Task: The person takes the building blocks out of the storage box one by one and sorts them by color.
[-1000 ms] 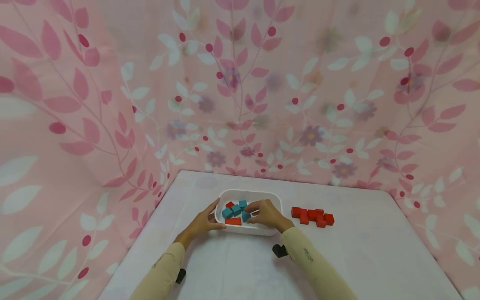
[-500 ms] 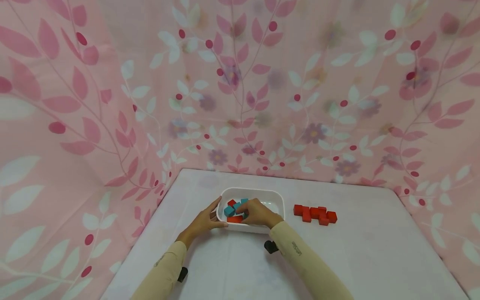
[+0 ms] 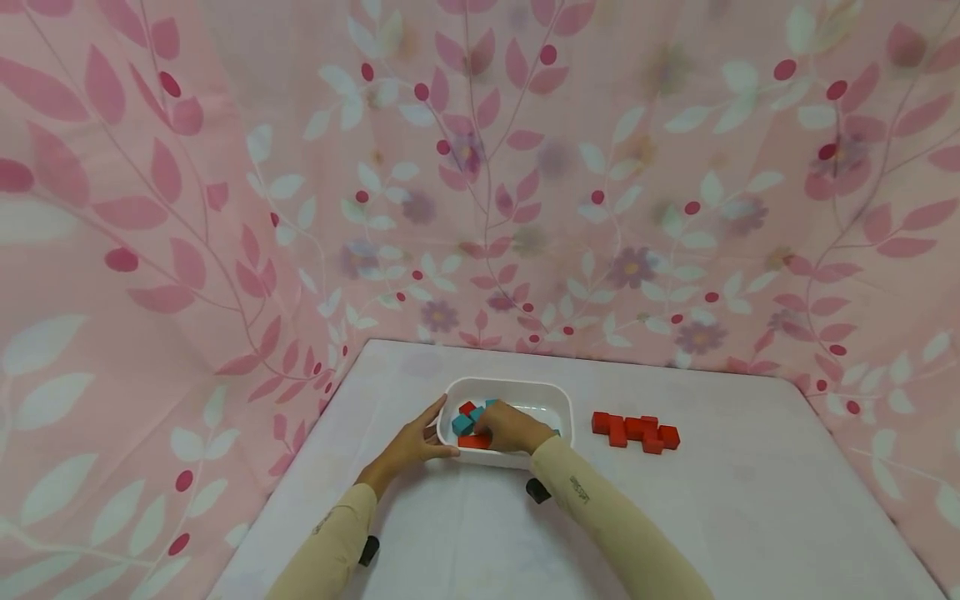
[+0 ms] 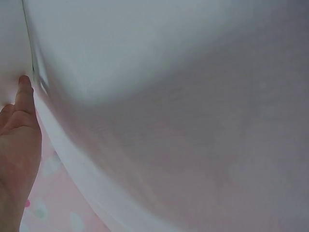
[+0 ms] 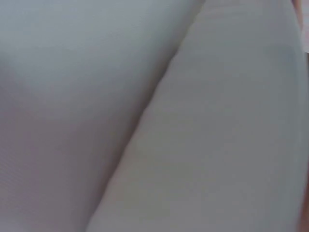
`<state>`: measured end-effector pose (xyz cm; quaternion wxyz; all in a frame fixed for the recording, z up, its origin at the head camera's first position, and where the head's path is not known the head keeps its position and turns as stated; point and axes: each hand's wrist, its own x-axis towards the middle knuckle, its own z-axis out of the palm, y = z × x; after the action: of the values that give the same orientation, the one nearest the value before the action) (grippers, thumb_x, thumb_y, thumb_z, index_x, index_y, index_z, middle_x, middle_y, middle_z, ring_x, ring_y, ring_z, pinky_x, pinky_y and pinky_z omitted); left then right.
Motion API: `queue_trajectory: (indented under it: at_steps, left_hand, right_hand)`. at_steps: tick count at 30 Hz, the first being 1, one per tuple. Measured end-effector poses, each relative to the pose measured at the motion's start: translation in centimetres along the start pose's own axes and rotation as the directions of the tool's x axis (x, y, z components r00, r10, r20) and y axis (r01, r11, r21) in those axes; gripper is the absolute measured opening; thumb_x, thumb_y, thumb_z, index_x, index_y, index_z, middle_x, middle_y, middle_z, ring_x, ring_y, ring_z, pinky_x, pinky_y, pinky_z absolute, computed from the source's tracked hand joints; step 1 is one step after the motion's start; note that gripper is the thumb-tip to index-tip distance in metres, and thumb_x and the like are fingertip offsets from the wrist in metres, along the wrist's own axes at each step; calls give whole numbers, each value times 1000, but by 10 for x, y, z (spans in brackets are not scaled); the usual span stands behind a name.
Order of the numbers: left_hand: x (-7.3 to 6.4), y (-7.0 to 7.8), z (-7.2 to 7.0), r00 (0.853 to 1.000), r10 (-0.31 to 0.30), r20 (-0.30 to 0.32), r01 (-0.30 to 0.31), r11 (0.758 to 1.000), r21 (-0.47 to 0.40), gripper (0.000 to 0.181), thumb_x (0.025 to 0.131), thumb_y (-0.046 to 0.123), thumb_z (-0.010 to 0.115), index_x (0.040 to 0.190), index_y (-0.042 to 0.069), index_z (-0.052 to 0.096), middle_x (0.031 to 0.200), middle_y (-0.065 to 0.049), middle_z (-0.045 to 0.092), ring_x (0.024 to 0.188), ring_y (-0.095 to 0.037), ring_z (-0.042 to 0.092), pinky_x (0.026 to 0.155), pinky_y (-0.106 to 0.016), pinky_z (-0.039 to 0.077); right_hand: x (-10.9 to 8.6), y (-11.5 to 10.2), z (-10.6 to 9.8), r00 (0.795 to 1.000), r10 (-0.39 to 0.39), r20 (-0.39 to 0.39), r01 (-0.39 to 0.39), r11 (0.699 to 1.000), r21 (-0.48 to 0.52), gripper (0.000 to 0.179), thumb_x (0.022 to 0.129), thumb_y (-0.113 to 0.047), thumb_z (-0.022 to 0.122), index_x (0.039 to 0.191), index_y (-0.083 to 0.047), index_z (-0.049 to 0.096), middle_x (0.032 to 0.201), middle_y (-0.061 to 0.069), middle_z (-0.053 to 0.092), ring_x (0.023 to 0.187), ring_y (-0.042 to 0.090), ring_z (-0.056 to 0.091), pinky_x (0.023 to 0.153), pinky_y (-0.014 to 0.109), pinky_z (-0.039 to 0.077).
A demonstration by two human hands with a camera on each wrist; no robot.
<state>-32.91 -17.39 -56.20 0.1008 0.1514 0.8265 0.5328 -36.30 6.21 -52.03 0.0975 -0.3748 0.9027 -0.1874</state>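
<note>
A white plastic tray [image 3: 525,387] sits mid-table in the head view with small blocks inside. My left hand [image 3: 408,442] holds its left end, thumb along the front wall and fingers at the side; the left wrist view shows part of this hand [image 4: 19,135] at the tray wall. My right hand [image 3: 513,427] reaches down into the tray, fingers bent among the blocks. Near its fingertips are a teal block [image 3: 462,425], a red oblong block [image 3: 472,442] and a red block [image 3: 467,407]. Another bit of teal [image 3: 556,432] shows right of the wrist. Cannot tell whether the right fingertips pinch a block.
To the right of the tray, several red blocks [image 3: 635,429] lie together in a row on the white-covered table [image 3: 750,500]. Pink floral cloth [image 3: 540,208] hangs behind and beside the table. The right wrist view shows mostly pale cloth [image 5: 217,121].
My right hand has moved left and deeper among the blocks, covering the teal block near its fingertips. A teal bit now shows at the tray's right. My left hand stays at the left end.
</note>
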Motion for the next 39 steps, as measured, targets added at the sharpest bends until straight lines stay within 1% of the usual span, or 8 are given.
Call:
queue_trajectory:
  at_steps: [6,11,14,22,25,32,36,39]
  left_hand:
    - [1,-1,2,1000,9,0,-9,1000,5,107,73,33,86,157,27,19,160,-5,23,137,-29,41,102,-37,44]
    - [0,-3,1,1000,8,0,-8,1000,2,107,73,33,86,157,26,19,160,-8,23,137,-29,40,101,-37,45]
    - [0,-3,0,1000,4,-3,-4,1000,-1,108,73,34,86,157,26,19,159,-10,24,136,-30,41,101,-38,45]
    - [1,-3,1,1000,-24,-12,24,1000,17,108,72,36,86,157,30,20,159,-5,25,136,-28,42,100,-36,45]
    - [1,-1,1,999,-32,-13,32,999,25,108,71,36,86,156,31,20,160,-3,24,136,-27,41,100,-35,45]
    - [-1,2,1,999,-49,-19,49,998,46,109,70,38,87,156,32,21,160,-1,24,137,-28,41,103,-37,43]
    - [-1,4,1,999,-49,-20,50,998,43,110,70,39,87,156,32,20,160,-1,23,137,-29,41,104,-40,42]
    - [-2,6,1,998,-55,-28,56,998,41,110,69,41,87,156,32,20,160,-2,23,137,-30,40,105,-42,41]
  right_hand:
    - [0,3,5,999,29,-15,-29,1000,0,29,80,-29,82,106,-15,78,92,-11,69,83,9,52,92,31,48]
    - [0,0,5,1000,11,-23,-11,1000,4,31,81,-29,81,108,-14,77,95,-9,71,82,8,53,91,31,49]
    - [-1,-1,3,1000,-3,-25,3,1000,-8,30,82,-28,80,108,-13,77,94,-9,71,81,8,53,88,27,50]
    - [-5,1,-7,995,-61,-76,66,996,67,25,80,-12,81,105,-8,78,87,-1,71,77,14,54,74,21,51]
    - [-9,4,-10,992,-65,-107,74,994,76,25,81,-10,81,106,-8,77,91,-1,71,78,13,56,77,19,52]
    - [-23,16,-17,984,-70,-163,91,988,124,30,82,-12,80,112,-9,75,101,-4,70,89,9,59,87,23,53]
    - [-34,23,-25,980,-11,-197,48,982,183,31,84,-7,77,114,-4,73,107,3,69,96,16,63,85,28,56]
    - [-43,29,-31,976,74,-204,-26,974,224,31,86,-9,75,116,-4,72,110,3,68,101,19,63,85,31,56]
